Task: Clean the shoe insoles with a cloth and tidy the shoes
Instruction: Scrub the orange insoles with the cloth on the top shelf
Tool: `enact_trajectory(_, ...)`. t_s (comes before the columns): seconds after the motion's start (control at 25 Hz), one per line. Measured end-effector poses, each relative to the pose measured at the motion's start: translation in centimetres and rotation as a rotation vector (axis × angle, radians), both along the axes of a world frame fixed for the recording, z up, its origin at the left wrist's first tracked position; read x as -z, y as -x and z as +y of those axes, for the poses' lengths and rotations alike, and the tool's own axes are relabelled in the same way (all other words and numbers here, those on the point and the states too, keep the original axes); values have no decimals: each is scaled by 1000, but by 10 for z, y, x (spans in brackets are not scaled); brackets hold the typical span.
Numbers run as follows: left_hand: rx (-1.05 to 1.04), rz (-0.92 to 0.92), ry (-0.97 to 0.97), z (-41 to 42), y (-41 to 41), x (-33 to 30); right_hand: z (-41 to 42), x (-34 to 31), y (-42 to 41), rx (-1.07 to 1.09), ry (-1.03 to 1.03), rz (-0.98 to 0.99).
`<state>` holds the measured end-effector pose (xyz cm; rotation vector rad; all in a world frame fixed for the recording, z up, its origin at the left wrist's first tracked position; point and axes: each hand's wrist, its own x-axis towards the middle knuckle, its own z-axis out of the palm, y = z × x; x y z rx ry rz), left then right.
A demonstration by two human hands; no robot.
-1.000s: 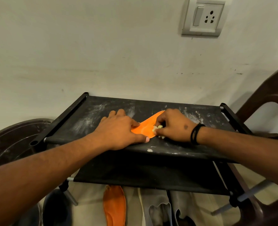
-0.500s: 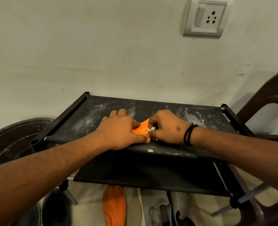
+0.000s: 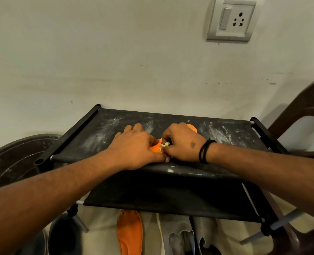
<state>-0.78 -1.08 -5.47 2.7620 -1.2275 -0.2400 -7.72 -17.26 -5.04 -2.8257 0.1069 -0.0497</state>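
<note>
Pressing flat on the top shelf [image 3: 97, 137] of a black fabric shoe rack, the left hand [image 3: 134, 148] lies palm down w/ fingers straight and spread, covering the near end of an orange insole [image 3: 155, 147]. Left of those fingers the shelf fabric shows pale dusty smears; further left, beyond the rack's side bar, sits a dark round tub [image 3: 14, 162].

Between the two hands only a small wedge of the insole shows, touching the left thumb side. Just right of it, the right hand [image 3: 183, 144] is curled, fingers bunched round a small pale cloth [image 3: 165, 145]. Only a crumpled bit of cloth pokes out by the thumb, resting on the insole. Knuckles of both hands are nearly touching. Past the right hand's fingers, on the far side, the insole's rounded end peeks out again, lying flat on the shelf. A black band [image 3: 205, 151] circles the right wrist.

Right of that hand: more white smears on the fabric, then the rack's right bar, then a brown plastic chair [image 3: 303, 111] beside it.

Below the hands, under the lower shelf, a second orange insole [image 3: 129, 234] lies on the floor next to grey shoe parts; can't tell exactly what those are. Wall behind, w/ a switch-and-socket plate [image 3: 231, 21] up above the right hand.
</note>
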Motion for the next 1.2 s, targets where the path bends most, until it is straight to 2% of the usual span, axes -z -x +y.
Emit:
enact_trajectory(0.08,-5,-2,-1,-1,-1,0,-6,-2,-4,2,-5,22)
enact_trajectory(0.24,-22,3,-11,-2,0,1,-34,-3,-27,224,152,-46)
enact_trajectory(0.44,-25,15,32,0,-1,0,12,-2,-12,40,-12,2)
enact_trajectory(0.52,-26,12,31,-1,-2,0,2,-3,-17,71,70,-5)
enact_trajectory(0.64,-25,8,30,-1,-1,2,-24,-6,-27,267,280,-55)
enact_trajectory(0.72,-31,16,33,-1,-1,2,-18,-3,-29,244,193,-57)
enact_trajectory(0.88,-40,44,105,1,-2,1,14,0,-19,-13,-59,16)
enact_trajectory(0.96,-44,38,88,0,-2,2,0,-3,-24,10,6,23)
enact_trajectory(1.08,-47,31,60,0,-3,3,-27,-3,-32,199,123,-45)
enact_trajectory(1.2,-35,13,61,2,-3,3,-6,0,-18,53,-22,-50)
